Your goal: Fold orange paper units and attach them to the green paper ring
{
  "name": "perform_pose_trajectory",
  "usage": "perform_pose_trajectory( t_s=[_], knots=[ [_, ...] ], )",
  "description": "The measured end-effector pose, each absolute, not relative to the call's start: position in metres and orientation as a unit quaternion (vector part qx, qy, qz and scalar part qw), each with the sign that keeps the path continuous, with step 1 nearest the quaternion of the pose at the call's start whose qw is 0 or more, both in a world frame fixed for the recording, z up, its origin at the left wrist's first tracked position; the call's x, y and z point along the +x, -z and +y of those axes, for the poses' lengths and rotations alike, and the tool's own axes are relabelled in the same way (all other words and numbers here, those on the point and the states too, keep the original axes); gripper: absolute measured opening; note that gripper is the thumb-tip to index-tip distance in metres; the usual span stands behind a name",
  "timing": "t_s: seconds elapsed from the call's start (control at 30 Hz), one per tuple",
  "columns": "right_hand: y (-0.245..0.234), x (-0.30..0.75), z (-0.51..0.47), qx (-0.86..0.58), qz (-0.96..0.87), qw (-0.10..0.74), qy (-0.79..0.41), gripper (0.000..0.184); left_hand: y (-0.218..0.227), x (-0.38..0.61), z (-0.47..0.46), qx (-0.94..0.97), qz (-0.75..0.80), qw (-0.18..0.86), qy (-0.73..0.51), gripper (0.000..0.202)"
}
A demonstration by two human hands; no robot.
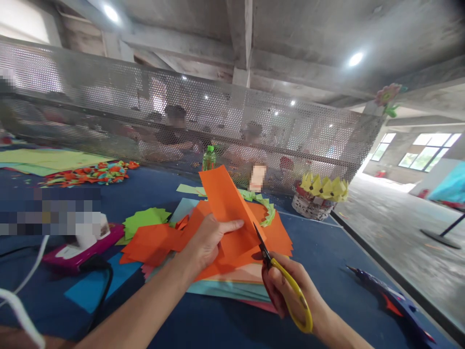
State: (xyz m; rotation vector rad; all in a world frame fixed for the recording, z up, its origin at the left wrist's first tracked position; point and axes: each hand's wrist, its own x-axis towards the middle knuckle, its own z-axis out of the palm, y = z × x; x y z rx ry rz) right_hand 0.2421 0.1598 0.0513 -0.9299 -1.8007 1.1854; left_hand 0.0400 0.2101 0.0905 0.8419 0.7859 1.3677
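My left hand (212, 237) grips a folded strip of orange paper (227, 198), thumb on top and the other fingers hidden beneath. In my right hand (290, 281) is a pair of scissors (268, 257) with yellow handles and dark blades. The blades meet the right edge of the orange paper near its lower end. Below both hands lies a stack of coloured paper sheets (232, 287), with orange ones on top. Cut orange pieces (152, 242) and green pieces (145, 222) lie left of the stack. Behind the held paper is a curved chain of folded light-green paper (269, 213).
A glue gun (392, 295) lies at the right. A pink power strip (83, 247) with cables sits at the left. Farther back are a pile of folded scraps (94, 173), a green bottle (209, 158) and a basket (312, 204) with yellow paper points. A perforated metal screen (225, 116) closes the far side.
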Motion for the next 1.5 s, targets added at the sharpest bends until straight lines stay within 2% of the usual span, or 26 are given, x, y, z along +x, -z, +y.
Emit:
perform_pose_trajectory(
  t_s=[1.0,1.27,1.5],
  knots=[
    [-0.0475,0.2413,0.1581,-0.373,-0.718,0.391,-0.439,0.049,-0.0901,0.0404,0.2066,0.376,0.337,0.632,-0.588,0.037],
    [-0.0516,0.2396,0.1565,-0.397,-0.713,0.380,-0.436,0.060,-0.0906,0.0409,0.2051,0.392,0.337,0.620,-0.591,0.036],
    [-0.0492,0.2414,0.1583,-0.404,-0.727,0.372,-0.413,0.050,-0.0910,0.0419,0.2044,0.389,0.337,0.609,-0.604,0.038]
  ],
)
